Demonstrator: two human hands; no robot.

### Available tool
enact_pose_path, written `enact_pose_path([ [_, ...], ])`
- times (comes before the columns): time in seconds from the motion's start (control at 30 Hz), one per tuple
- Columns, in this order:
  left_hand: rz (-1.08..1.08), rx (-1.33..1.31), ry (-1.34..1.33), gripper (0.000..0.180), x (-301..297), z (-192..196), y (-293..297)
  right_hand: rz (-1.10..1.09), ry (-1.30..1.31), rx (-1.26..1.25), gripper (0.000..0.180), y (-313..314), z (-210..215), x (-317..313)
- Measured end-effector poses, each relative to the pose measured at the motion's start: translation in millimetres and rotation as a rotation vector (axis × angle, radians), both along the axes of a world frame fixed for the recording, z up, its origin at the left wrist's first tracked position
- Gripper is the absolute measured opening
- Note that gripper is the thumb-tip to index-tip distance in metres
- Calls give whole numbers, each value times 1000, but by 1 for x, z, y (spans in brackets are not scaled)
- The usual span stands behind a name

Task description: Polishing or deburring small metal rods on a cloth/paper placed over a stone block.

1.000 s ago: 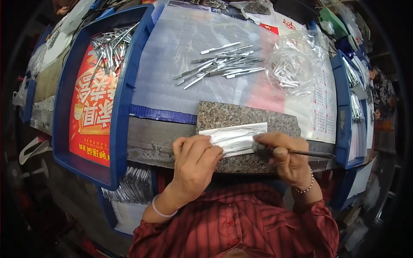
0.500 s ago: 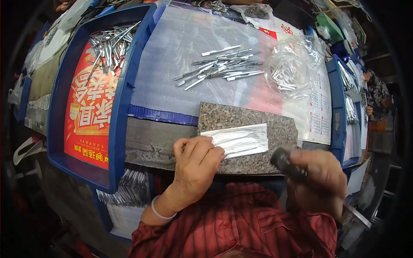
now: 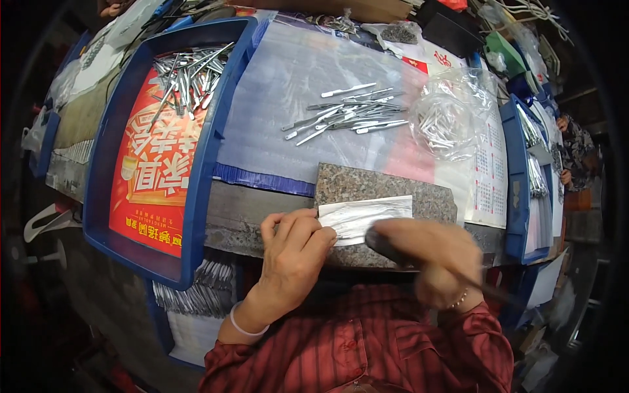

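Observation:
A strip of folded white paper [image 3: 367,213] with creases and long ridges lies on a speckled granite slab [image 3: 426,190]. My left hand [image 3: 295,252] pinches its left end between thumb and fingers and rests at the slab's edge. In my right hand [image 3: 436,252] is a dark hammer [image 3: 386,247], blurred by motion. Its head hangs close to the paper's lower right corner; whether it touches cannot be told. Beyond the slab, several thin silvery metal pieces [image 3: 354,111] lie in a loose pile on a translucent sheet.
To the left stands a blue tray [image 3: 203,190] with more metal pieces [image 3: 190,78] on red printed card. A clear plastic bag [image 3: 449,124] of small pieces lies at the right. Stacked pieces fill blue bins at the right [image 3: 517,190] and lower left [image 3: 196,288]. Another person's hand [image 3: 563,177] shows far right.
My right hand has swung the hammer left, over to the paper's lower right corner. My left hand keeps its hold on the paper. The whole view has shifted slightly.

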State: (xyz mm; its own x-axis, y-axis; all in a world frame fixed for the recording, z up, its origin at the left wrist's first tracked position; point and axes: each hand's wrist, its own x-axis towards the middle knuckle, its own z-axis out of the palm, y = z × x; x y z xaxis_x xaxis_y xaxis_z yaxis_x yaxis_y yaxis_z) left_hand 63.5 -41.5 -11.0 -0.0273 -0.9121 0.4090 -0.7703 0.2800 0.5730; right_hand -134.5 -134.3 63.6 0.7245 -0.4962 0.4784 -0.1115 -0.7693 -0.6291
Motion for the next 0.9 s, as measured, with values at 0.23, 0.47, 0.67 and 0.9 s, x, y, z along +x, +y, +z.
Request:
enact_pose_path([
  [0.23,-32,38,-4,23,3,4,0,-50,166,119,13,5,-27,37],
  [0.47,-11,16,17,20,1,1,4,-222,88,456,30,11,-20,1],
  [0.67,-16,13,14,20,2,1,3,-330,147,512,51,15,-17,-23],
  [0.9,-24,-2,-5,19,1,0,1,-323,137,501,52,20,-15,-26],
])
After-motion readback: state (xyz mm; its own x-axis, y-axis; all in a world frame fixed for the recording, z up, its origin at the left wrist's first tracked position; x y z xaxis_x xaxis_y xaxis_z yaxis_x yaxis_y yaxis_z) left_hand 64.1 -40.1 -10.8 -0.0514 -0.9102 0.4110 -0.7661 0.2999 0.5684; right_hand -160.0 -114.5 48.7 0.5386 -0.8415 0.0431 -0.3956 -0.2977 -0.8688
